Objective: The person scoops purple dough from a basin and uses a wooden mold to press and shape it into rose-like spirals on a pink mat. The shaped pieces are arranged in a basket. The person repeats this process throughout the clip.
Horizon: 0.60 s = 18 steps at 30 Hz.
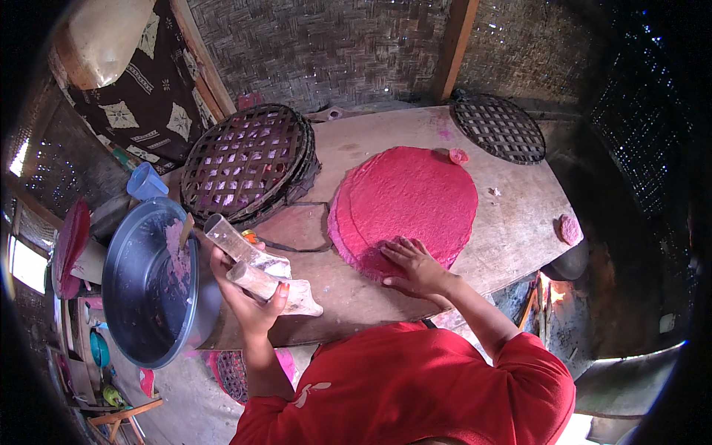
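Note:
My left hand (256, 302) is closed round two pale, whitish pieces with flared ends. They look like wood; their exact kind I cannot make out. One piece (236, 241) rises above the thumb, and the other piece (278, 291) lies across the fingers just below it. My right hand (417, 265) rests flat, fingers stretched, on the near edge of a stack of round red sheets (415, 196) on the wooden table. The sheets look thin and rough, their edges slightly offset. A small pink lump (458, 156) touches the stack's far right edge.
Left of the table stands a dark basin (119, 289) with pink residue, near a blue plastic jug (147, 182). Round woven trays (248, 159) are piled at back left; another woven tray (499, 127) lies at back right. A fire (554, 293) burns below the table's right end.

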Motion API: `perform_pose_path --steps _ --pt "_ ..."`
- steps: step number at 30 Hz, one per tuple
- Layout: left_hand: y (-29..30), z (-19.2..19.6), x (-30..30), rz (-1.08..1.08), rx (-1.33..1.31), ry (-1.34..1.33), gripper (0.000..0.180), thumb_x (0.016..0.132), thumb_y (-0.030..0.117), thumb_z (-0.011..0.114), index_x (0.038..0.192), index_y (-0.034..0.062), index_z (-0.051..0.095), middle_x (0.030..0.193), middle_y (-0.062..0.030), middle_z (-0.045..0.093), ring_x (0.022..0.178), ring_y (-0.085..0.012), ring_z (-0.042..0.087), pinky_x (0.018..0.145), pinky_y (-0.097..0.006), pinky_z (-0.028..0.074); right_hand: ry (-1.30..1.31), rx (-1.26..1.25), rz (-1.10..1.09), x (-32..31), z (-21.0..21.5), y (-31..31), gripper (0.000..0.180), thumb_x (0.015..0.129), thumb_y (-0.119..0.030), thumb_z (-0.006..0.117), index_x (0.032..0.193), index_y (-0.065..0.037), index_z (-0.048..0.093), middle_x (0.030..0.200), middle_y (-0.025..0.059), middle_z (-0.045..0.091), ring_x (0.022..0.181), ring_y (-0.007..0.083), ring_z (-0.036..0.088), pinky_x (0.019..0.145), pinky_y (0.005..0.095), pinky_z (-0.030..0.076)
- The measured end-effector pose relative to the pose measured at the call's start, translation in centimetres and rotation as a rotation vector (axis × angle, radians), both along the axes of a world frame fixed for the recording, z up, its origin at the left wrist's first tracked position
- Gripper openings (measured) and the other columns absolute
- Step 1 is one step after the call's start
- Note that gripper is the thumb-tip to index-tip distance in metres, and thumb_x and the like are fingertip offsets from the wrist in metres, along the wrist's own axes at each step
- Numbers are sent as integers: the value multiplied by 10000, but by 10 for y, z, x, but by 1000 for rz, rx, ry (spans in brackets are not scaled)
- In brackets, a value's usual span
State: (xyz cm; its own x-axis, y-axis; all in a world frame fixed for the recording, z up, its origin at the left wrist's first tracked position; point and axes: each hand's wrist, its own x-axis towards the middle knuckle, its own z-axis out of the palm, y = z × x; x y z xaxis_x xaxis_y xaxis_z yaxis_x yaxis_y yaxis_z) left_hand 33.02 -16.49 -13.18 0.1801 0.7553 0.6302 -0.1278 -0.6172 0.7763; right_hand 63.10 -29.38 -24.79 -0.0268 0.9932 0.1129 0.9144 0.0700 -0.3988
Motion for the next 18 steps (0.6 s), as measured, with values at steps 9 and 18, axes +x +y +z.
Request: perform_pose_path --steps 9,18 --pt "4 17 21 -87 19 -12 1088 672 423 823 1426 -37 188 1242 -185 431 1094 -284 551 923 -418 477 -121 162 -93 15 -10 20 191 838 -246 647 926 -78 626 947 94 628 916 303 597 843 434 446" --pt "14 19 41 -151 3 -64 1050 681 364 839 1415 -30 199 1207 -181 485 1102 -265 567 917 -398 492 7 148 36 -18 11 21 365 871 -394 640 997 -53 659 1078 138 647 1000 334 608 898 464 430"
